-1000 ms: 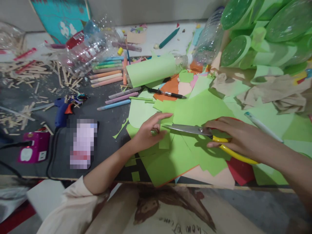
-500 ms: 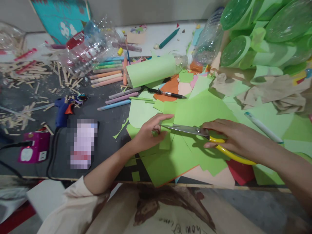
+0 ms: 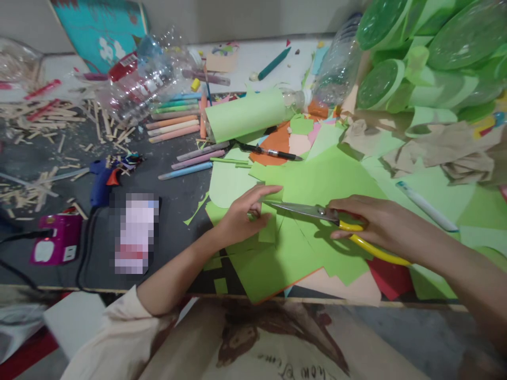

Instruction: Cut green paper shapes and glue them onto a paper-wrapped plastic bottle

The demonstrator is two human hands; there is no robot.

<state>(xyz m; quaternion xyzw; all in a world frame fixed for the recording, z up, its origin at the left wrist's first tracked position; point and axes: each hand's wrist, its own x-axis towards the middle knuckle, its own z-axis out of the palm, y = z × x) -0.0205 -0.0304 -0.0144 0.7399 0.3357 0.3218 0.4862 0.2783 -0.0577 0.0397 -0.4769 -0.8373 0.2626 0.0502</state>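
Head view: your right hand (image 3: 368,224) grip closed on scissors (image 3: 312,211), moved slightly left; left hand (image 3: 241,216) pinches green strip (image 3: 270,228), unchanged. Bare table (image 3: 178,200) leftward.

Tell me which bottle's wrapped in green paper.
The middle bottle, lying on its side by the chalks. The left bottle, with a red label, and the right bottle are bare clear plastic.

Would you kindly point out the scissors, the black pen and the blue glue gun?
scissors (image 3: 301,209): head view, on the steel blade.
black pen (image 3: 273,152): head view, on its barrel.
blue glue gun (image 3: 98,184): head view, on its body.
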